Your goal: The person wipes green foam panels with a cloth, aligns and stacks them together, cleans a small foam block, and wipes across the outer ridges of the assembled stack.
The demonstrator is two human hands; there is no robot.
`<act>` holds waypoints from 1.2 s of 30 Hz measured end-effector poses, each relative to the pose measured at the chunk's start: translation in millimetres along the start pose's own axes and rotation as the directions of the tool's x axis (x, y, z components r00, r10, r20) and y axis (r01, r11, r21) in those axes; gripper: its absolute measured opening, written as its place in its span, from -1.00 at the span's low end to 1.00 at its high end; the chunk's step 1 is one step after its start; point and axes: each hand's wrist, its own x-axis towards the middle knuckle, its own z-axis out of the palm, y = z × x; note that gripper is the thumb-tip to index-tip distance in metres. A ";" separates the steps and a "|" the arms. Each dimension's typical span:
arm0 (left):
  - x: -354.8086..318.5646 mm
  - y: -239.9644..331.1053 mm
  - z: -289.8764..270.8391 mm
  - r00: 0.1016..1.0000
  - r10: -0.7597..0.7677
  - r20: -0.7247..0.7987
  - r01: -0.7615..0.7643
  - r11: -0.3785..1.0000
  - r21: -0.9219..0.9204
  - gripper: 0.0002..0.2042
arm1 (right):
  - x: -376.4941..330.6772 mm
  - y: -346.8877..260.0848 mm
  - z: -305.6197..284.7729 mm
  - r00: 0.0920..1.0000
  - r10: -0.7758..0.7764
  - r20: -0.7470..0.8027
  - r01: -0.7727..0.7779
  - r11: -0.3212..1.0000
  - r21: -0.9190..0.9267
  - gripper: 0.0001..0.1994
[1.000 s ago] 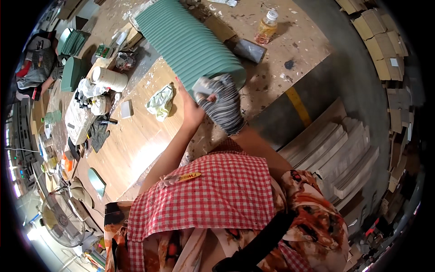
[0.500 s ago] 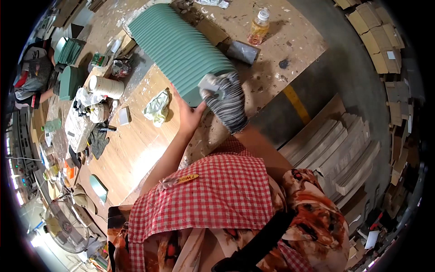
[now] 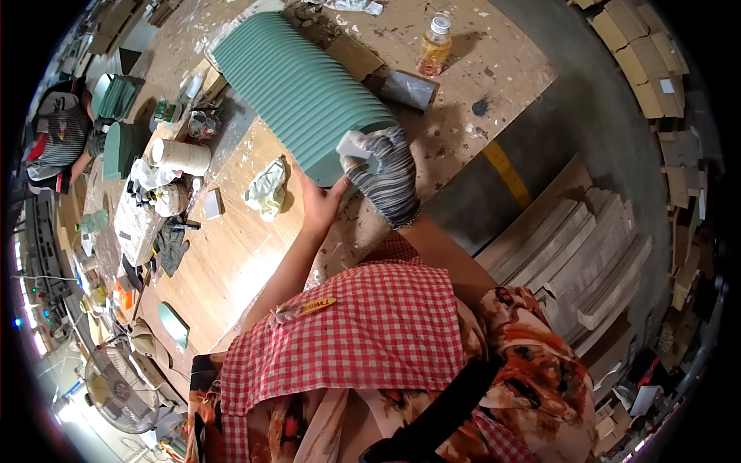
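Note:
A long green ribbed piece with a rounded back (image 3: 301, 85) lies slantwise on the worktable, its near end toward me. My bare left hand (image 3: 320, 202) grips the lower left of that near end, thumb on the end face and fingers partly hidden behind the edge. On my right hand (image 3: 388, 176) is a grey striped knit glove with whitish fingertips. Those fingers are closed on a small white block (image 3: 353, 143), which is at the near end's rim. Whether the block presses on the rim or just clears it, I cannot tell.
A crumpled pale cloth (image 3: 266, 189) and a small grey block (image 3: 213, 204) lie left of my hands. Beyond stand a white tub (image 3: 181, 157) and a capped bottle (image 3: 434, 48). A grey roll (image 3: 409, 90) touches the ribbed piece's right side. At far left another person (image 3: 62, 135) works.
The whole view has shifted slightly. My right hand with the white block has turned a little at the rim; my left hand keeps the same hold.

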 end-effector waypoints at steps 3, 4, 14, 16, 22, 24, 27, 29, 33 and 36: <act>2.8 4.6 0.7 1.000 0.016 0.016 -0.016 1.000 0.001 -0.43 | 7.6 7.0 -11.0 0.995 0.101 -0.028 -0.102 0.995 -0.022 -0.65; 2.5 6.2 1.1 1.000 0.017 0.018 -0.017 1.000 0.001 -0.43 | 10.1 7.3 -12.8 0.996 0.084 -0.036 -0.085 0.995 -0.052 -0.64; 4.0 -0.4 2.3 0.999 0.051 -0.004 -0.051 0.998 0.022 -0.39 | -5.3 24.5 5.1 0.977 0.212 0.002 -0.205 0.943 0.263 -0.70; 3.5 7.7 -1.3 1.000 0.018 -0.006 -0.017 0.998 0.064 -0.40 | 18.6 27.6 -26.9 0.999 -0.010 -0.040 0.005 0.991 -0.130 -0.69; 3.8 19.3 -0.1 0.979 0.203 0.022 -0.200 0.930 0.308 -0.51 | 12.2 22.7 -18.4 0.993 0.028 -0.117 -0.024 0.999 0.037 -0.64; 4.5 21.1 -1.0 0.988 -0.130 0.082 0.135 0.989 -0.059 -0.45 | 11.1 18.0 -19.4 0.999 0.005 -0.051 -0.004 0.999 0.032 -0.66; 5.5 12.9 4.8 1.000 0.021 -0.023 -0.020 0.999 0.047 -0.40 | 15.3 34.6 -34.2 0.983 0.145 -0.111 -0.147 0.989 -0.005 -0.68; 4.1 7.1 1.3 0.998 0.059 -0.029 -0.055 0.990 0.130 -0.44 | 17.6 50.1 -41.8 0.960 0.248 -0.128 -0.247 0.969 0.028 -0.68; 6.6 3.2 -0.1 0.996 0.072 0.051 -0.077 0.993 0.086 -0.45 | 40.0 22.1 -47.6 0.971 0.238 -0.001 -0.237 0.971 0.043 -0.67; 6.6 11.7 3.5 1.000 0.005 0.027 -0.006 0.998 0.055 -0.15 | 41.8 24.1 -30.8 0.963 0.232 0.134 -0.247 0.963 0.111 -0.68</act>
